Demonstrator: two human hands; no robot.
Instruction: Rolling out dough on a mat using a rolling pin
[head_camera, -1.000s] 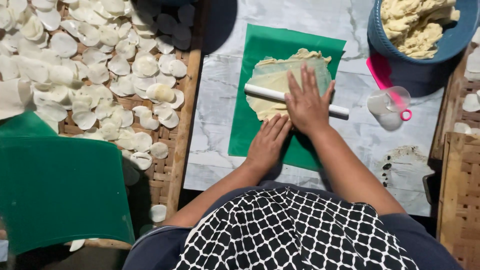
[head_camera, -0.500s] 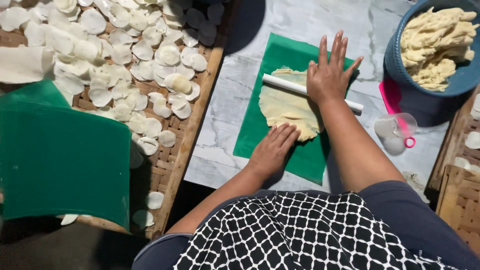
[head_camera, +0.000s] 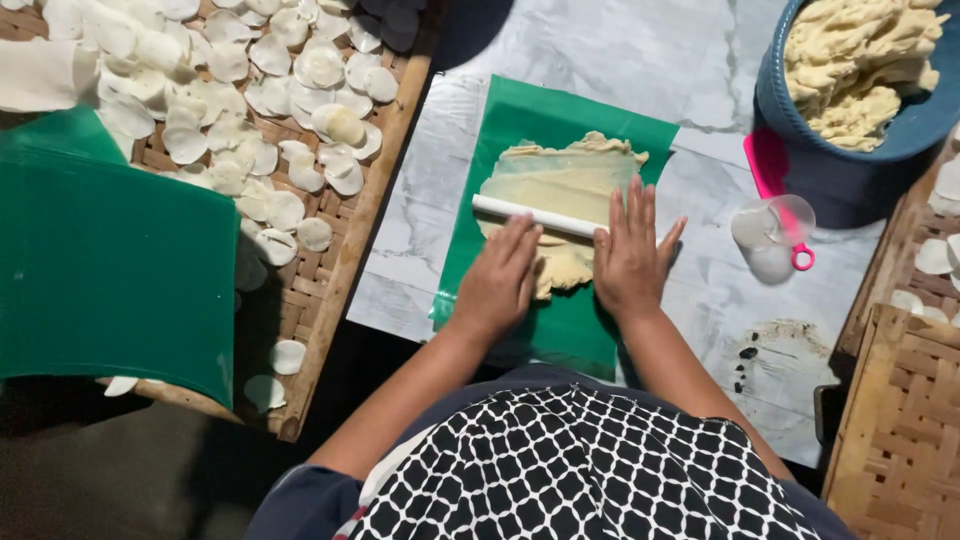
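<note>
A marble-patterned tabletop (head_camera: 690, 60) fills the centre of the frame. At the left edge lies a large green sheet (head_camera: 100, 270), overlapping a woven tray (head_camera: 330, 270) strewn with pale dough discs (head_camera: 230, 130). A blue bowl (head_camera: 850, 140) of dough scraps occupies the upper right; below it lie a pink scraper (head_camera: 765, 165) and a clear round cutter (head_camera: 775, 225). At centre, a green mat (head_camera: 565, 335) carries a thin sheet of dough (head_camera: 560, 180). Across the sheet's near part lies a white rolling pin (head_camera: 510, 210). The left hand (head_camera: 500, 280) and right hand (head_camera: 630, 255) rest flat on the pin, palms down, fingers extended and slightly spread.
</note>
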